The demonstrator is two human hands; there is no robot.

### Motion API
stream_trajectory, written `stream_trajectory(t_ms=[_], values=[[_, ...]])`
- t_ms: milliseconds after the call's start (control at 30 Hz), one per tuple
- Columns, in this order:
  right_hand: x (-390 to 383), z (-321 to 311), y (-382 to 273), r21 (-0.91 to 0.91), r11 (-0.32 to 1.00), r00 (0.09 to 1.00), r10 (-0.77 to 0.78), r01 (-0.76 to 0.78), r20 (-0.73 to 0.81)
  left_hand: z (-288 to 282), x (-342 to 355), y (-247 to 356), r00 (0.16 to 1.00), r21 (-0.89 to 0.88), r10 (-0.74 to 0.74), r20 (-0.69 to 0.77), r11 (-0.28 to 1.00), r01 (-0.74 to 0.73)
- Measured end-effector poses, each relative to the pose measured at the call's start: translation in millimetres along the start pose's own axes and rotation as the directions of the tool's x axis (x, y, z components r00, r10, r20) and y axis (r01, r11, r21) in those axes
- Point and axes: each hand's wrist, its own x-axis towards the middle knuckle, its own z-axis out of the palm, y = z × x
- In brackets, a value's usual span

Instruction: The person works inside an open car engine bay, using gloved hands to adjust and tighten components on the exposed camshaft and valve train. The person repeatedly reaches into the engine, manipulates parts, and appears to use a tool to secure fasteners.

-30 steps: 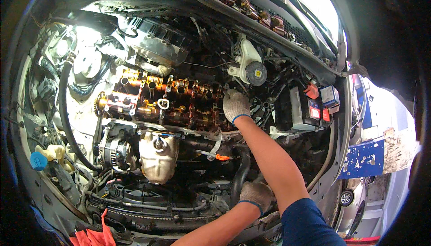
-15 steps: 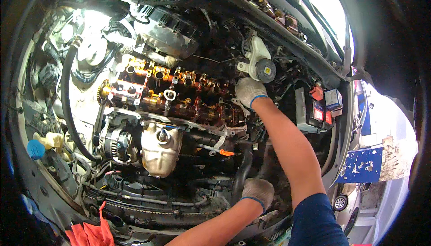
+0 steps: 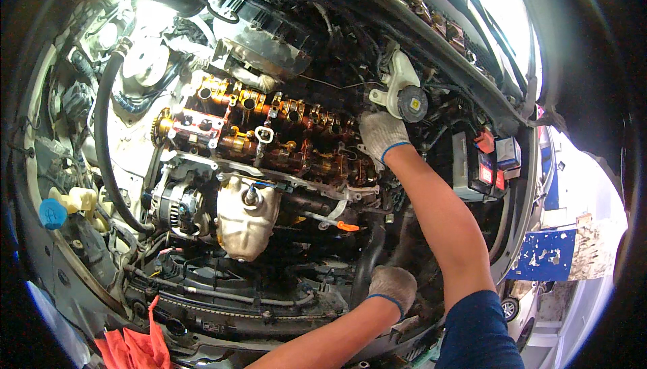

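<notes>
Both my hands wear pale knitted gloves with blue cuffs. At the far right end of the opened engine, my right hand reaches down beside the camshafts, just below a white brake fluid reservoir with a black cap. Its fingertips are hidden among the parts there. My left hand is curled like a fist low at the front of the engine bay, next to a thick black hose. Its back faces up, and whatever it grips, if anything, is hidden under it.
A tan heat shield and an alternator sit along the engine's front. An orange-handled dipstick sticks out nearby. The battery stands at right, with a small box beside it. A red cloth lies at lower left.
The view has shifted a little, so the engine bay appears slightly farther right. My right hand has turned slightly at the engine's end. My left hand stays in about the same place.
</notes>
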Motion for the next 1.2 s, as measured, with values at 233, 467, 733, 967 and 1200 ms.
stream_trajectory(t_ms=[233,467,733,967,1200], values=[[16.8,12.0,-3.4,-0.045,0.994,0.994,0.101,-0.099,0.04,-3.6,-1.1,0.5,1.0,0.036,0.009,0.029,0.999,-0.01],[-3.8,26.7,10.8,0.389,0.84,0.89,0.445,-0.377,-0.1,-5.7,-1.0,-0.3,1.0,0.018,0.011,0.023,1.0,-0.011],[-23.3,27.9,4.1,0.296,0.922,0.956,0.284,-0.251,-0.073,-3.9,-3.3,-0.6,1.0,0.034,0.009,0.024,0.999,-0.01],[-10.4,8.3,14.1,-0.024,1.0,0.997,-0.008,0.01,0.072,0.4,-4.1,0.2,1.0,0.031,-0.001,-0.016,1.0,0.001],[-9.3,19.5,23.4,0.142,0.985,0.991,0.107,-0.095,-0.076,-2.7,-5.4,-1.0,0.999,0.013,0.027,-0.025,1.0,-0.027]])
